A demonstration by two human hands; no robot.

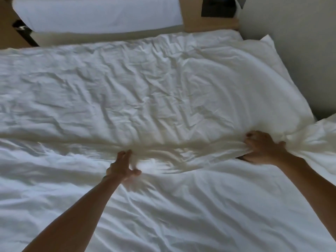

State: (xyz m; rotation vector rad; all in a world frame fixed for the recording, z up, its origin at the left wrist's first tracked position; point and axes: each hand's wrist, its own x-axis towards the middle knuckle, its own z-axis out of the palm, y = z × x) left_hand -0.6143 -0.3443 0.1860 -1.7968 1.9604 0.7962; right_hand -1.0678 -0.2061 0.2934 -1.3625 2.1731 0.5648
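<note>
A wrinkled white duvet (pixel 127 91) covers the far half of the bed, and its near edge runs across the middle of the view. My left hand (pixel 121 166) pinches a fold of that edge between thumb and fingers. My right hand (pixel 261 148) grips a bunched part of the same edge further right, fingers curled into the cloth. A white sheet (pixel 181 206) lies crumpled under my forearms. A white pillow (pixel 269 57) lies at the bed's right end, partly under the duvet.
A second pillow (pixel 325 135) shows at the right edge. A second white bed (pixel 98 15) stands beyond a narrow gap. A black box (pixel 218 8) sits on a wooden shelf at the back right. A pale wall (pixel 300 33) borders the right.
</note>
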